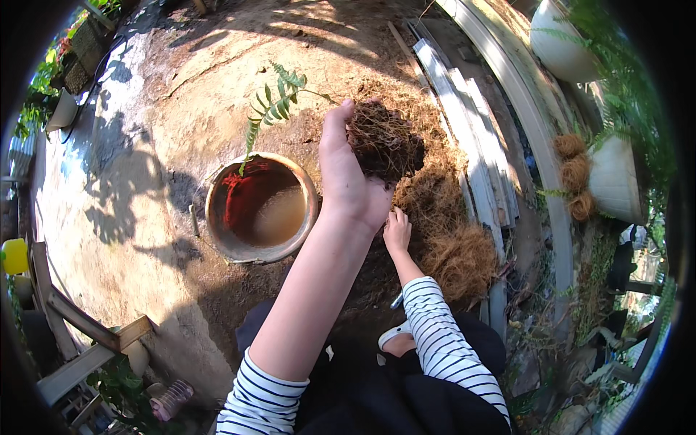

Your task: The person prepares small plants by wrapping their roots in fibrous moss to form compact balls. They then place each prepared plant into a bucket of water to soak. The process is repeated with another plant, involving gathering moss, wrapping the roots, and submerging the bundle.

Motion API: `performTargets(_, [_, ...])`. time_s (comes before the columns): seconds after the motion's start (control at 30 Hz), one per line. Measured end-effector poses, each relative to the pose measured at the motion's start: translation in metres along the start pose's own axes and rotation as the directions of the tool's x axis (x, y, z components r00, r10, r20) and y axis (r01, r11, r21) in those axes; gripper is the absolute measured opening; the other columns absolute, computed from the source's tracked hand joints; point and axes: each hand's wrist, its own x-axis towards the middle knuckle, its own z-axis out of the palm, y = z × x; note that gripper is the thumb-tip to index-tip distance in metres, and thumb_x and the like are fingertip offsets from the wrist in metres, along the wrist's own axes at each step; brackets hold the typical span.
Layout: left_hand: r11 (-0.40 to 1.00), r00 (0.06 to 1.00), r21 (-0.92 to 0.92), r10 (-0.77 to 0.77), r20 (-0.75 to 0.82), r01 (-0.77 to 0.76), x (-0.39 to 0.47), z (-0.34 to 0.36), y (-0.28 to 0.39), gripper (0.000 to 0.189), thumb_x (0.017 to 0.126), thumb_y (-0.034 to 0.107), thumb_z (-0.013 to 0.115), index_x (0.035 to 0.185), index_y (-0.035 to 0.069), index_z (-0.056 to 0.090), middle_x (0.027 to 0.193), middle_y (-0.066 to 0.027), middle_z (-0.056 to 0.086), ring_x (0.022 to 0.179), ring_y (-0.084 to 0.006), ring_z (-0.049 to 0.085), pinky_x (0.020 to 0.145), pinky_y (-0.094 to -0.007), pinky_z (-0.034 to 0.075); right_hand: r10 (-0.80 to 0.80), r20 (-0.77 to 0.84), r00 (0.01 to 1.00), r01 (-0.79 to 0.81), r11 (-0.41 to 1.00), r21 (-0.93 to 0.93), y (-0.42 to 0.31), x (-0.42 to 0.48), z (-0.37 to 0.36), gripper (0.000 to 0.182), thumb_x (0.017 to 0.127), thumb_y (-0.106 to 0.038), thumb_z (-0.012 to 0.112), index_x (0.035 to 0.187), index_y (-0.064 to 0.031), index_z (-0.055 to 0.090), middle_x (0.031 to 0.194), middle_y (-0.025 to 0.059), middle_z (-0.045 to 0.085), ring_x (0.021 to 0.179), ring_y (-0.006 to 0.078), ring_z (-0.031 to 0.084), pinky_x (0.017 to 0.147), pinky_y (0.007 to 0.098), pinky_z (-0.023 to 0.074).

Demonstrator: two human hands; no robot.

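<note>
My left hand (345, 166) is raised, holding a root ball (383, 138) of dark soil and matted fibres in the palm. A green fern frond (278, 109) reaches left from it, past the thumb, and droops over a round basin (262, 254). Inside the basin is murky brown water (283, 215), with a red patch on the inner wall. Lower down, my right hand (398, 231) is by the dark soil at the left edge of a heap of brown coir fibre (462, 261). Its fingers are curled, and whatever may be in them is hidden.
Weathered planks (484, 157) lie along the right of the coir. Beyond a long pale beam (552, 217) stand white pots (614, 179) of ferns, with coir balls (575, 176) beside one. A metal frame (81, 321) and a plastic bottle (173, 399) are at lower left.
</note>
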Motion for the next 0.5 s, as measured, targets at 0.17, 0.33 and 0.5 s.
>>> performTargets(0.17, [0.999,1.000,-0.038,-0.011,0.002,0.011,0.001,0.000,0.001,0.044,0.088,0.037,0.043,0.113,0.002,0.052,0.105,-0.0163,0.058,0.098,-0.0293,0.057,0.090,-0.0425,0.044,0.165,0.155,0.974,-0.155,0.985,-0.075,-0.001,0.032,0.005,0.026,0.077,-0.007,0.058,0.103,-0.0109,0.053,0.100,0.0074,0.060,0.091,0.0258,0.059,0.075,0.0398,0.0462])
performTargets(0.33, [0.999,1.000,-0.038,0.001,-0.018,-0.002,0.000,0.000,0.004,0.043,0.088,0.037,0.042,0.112,0.002,0.053,0.105,-0.0157,0.058,0.097,-0.0282,0.057,0.090,-0.0417,0.043,0.231,0.174,0.957,-0.214,0.970,-0.112,0.005,0.046,0.011,0.006,0.080,-0.015,0.057,0.081,-0.0093,0.061,0.081,0.0105,0.062,0.078,0.0273,0.063,0.068,0.0415,0.0489])
performTargets(0.5, [1.000,1.000,-0.013,0.014,-0.027,-0.015,-0.002,-0.004,0.011,0.044,0.087,0.038,0.043,0.111,0.003,0.053,0.104,-0.0139,0.059,0.096,-0.0261,0.057,0.088,-0.0393,0.044,0.211,-0.058,0.976,-0.147,0.831,0.537,-0.005,0.059,0.001,0.016,0.081,-0.011,0.059,0.095,-0.0055,0.058,0.085,0.0102,0.064,0.075,0.0275,0.062,0.067,0.0366,0.0485])
